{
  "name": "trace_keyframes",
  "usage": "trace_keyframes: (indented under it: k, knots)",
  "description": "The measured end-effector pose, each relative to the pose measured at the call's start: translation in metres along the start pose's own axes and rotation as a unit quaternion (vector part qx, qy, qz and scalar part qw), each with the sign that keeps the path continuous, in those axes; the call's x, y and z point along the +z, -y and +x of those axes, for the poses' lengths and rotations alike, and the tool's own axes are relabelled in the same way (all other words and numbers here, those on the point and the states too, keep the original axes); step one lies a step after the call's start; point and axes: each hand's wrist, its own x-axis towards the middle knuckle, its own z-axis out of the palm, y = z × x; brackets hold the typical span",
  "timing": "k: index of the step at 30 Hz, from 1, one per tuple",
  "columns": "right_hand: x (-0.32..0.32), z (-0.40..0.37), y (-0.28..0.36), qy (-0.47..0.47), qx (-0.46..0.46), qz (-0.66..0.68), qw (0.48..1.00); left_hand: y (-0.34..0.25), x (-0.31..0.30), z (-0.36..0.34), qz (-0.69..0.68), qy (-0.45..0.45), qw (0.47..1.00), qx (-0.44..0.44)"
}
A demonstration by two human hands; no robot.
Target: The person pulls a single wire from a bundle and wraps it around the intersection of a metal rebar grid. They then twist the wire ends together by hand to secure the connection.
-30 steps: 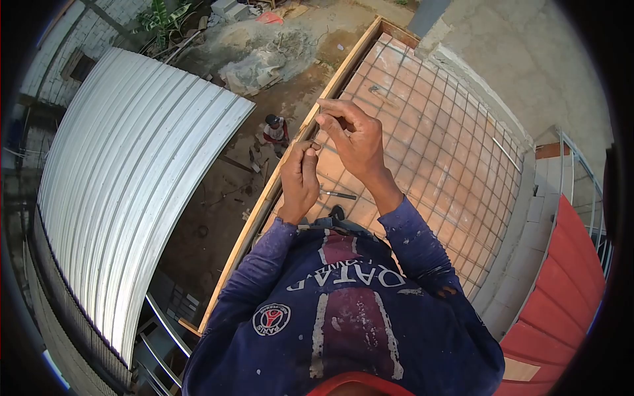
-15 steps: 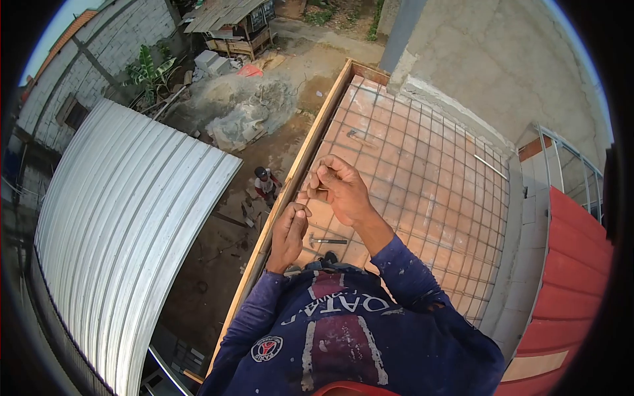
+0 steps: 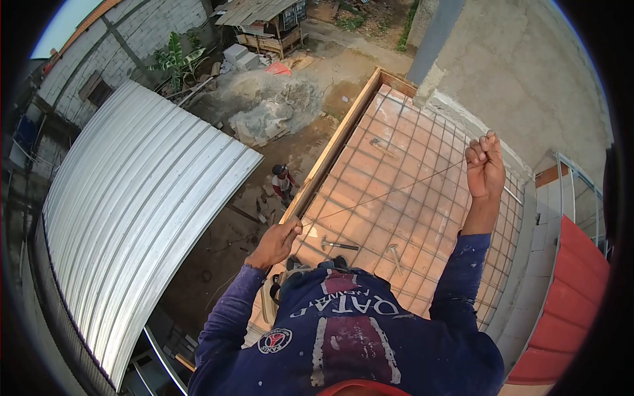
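Note:
A thin dark string or wire (image 3: 396, 190) runs in a nearly straight line between my hands; its exact kind is too fine to tell. My left hand (image 3: 276, 243) pinches one end near the wooden edge board (image 3: 337, 148). Raised far out to the right, my right hand (image 3: 485, 166) grips the other end with its fingers closed. Beneath them spreads a grid of steel rebar (image 3: 409, 204) over reddish panels. On the grid, near my feet, lies a hammer with a dark handle (image 3: 340, 245). Another hammer (image 3: 394, 257) lies to its right, and a third (image 3: 382, 146) farther off.
Beyond the edge board the ground drops well below, where a person in a cap (image 3: 282, 181) stands. A curved corrugated metal roof (image 3: 152, 211) fills the left. A plastered wall (image 3: 528, 86) rises at the right, with red roofing sheets (image 3: 571, 303) nearer.
My hands were close together and are now wide apart: the right has moved right and up, the left slightly down. The string stretched between them now shows. The view has shifted somewhat.

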Motion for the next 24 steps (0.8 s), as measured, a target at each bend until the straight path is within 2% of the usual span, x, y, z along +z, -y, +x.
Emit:
trace_keyframes:
  k: [2,5,7,8,11,13,15,16,18,19,21,24]
  knots:
    - [-0.017,0.005,0.023,-0.008,-0.005,0.002,1.000,0.017,-0.007,-0.009,0.075,0.013,0.997,-0.010]
    - [-0.035,0.007,0.045,-0.023,-0.041,0.018,0.999,0.042,-0.010,-0.027,0.094,0.006,0.995,-0.016]
    - [-0.059,0.009,0.060,-0.065,-0.053,0.027,0.996,0.032,-0.022,-0.034,0.069,0.035,0.996,-0.033]
    - [-0.081,0.014,0.069,-0.055,-0.063,0.037,0.996,0.025,-0.028,-0.037,0.042,0.059,0.996,-0.050]
    - [-0.129,0.017,0.089,-0.072,-0.053,0.057,0.994,0.016,-0.048,-0.054,0.023,0.036,0.999,-0.019]
    - [-0.152,0.017,0.095,-0.115,-0.061,0.038,0.991,0.017,-0.063,-0.063,0.057,0.043,0.997,-0.010]
    - [-0.154,0.012,0.098,-0.140,-0.054,0.035,0.988,0.016,-0.080,-0.072,0.053,0.010,0.995,-0.080]
    - [-0.150,0.010,0.099,-0.160,-0.062,0.041,0.984,0.016,-0.088,-0.076,0.053,0.014,0.996,-0.075]
    - [-0.156,0.006,0.100,-0.158,-0.059,0.046,0.985,0.017,-0.107,-0.084,0.041,-0.017,0.989,-0.138]
    - [-0.159,0.005,0.101,-0.151,-0.052,0.049,0.986,0.015,-0.116,-0.087,0.044,-0.016,0.990,-0.136]
    - [-0.164,0.002,0.103,-0.161,-0.059,0.061,0.983,0.015,-0.131,-0.092,-0.009,-0.061,0.978,-0.201]
    - [-0.182,-0.002,0.110,-0.179,-0.064,0.081,0.978,0.035,-0.152,-0.103,-0.058,-0.107,0.976,-0.180]
